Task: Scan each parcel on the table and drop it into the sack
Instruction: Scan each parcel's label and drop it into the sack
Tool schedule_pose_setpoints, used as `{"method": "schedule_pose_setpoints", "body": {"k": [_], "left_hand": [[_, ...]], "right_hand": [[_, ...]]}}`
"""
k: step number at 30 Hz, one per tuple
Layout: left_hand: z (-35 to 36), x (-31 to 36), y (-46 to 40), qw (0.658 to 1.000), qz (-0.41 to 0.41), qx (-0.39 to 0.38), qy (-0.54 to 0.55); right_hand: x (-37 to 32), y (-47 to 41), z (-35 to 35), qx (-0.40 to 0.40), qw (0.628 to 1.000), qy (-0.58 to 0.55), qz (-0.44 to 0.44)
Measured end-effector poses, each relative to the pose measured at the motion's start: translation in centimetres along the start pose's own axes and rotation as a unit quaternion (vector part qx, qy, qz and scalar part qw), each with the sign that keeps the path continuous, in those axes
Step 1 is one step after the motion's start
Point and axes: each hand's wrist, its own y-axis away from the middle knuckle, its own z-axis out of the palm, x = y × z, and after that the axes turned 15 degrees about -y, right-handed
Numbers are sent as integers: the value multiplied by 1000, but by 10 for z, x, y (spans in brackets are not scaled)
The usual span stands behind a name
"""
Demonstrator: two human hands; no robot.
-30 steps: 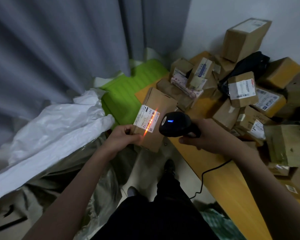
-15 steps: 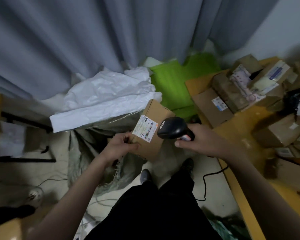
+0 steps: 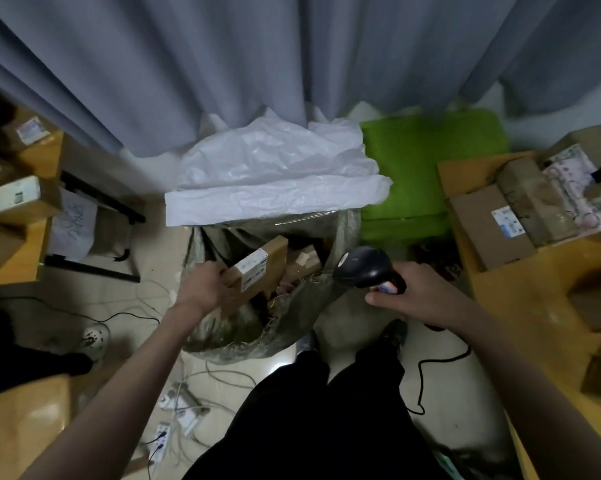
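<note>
Change noted: the red scan line that lay across the box label a second ago is gone, and the box has moved off the table side to sit over the open mouth of the sack (image 3: 292, 306). Judged: scan done, drop is the step in hand.

Counts, largest first:
- Table (image 3: 521, 306) at right: one, with at least four parcels in view; the edge cuts off the rest.
- Sack: one, with at least one box (image 3: 304, 263) already inside.
- Held box (image 3: 257, 271): one, tilted, label up, not yet released.
- Scanner (image 3: 365, 268): one, corded.

Left hand (image 3: 205, 289) grips the held box by its near end. Right hand (image 3: 413, 296) is closed round the scanner handle, beside the sack.
</note>
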Motion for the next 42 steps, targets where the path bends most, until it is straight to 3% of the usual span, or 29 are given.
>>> {"method": "schedule_pose_setpoints", "body": {"k": [13,20,25,30,42], "left_hand": [[-9,49,-50,989,89,-53,-103],[-35,84,-36,971,193,-7,-142],[-57,118,-26,946,271,36,-173],[-82,190,-15,907,352,70,-222],[-108,394,14,831,476,73,-278]], "right_hand": [[1,-4,8,-13,998,17,53],[-10,-10,2,5,999,-16,27],[-11,3,-19,71,997,-22,14],[12,47,-54,154,984,-66,58],[97,160,-138,347,906,-194,146]]}}
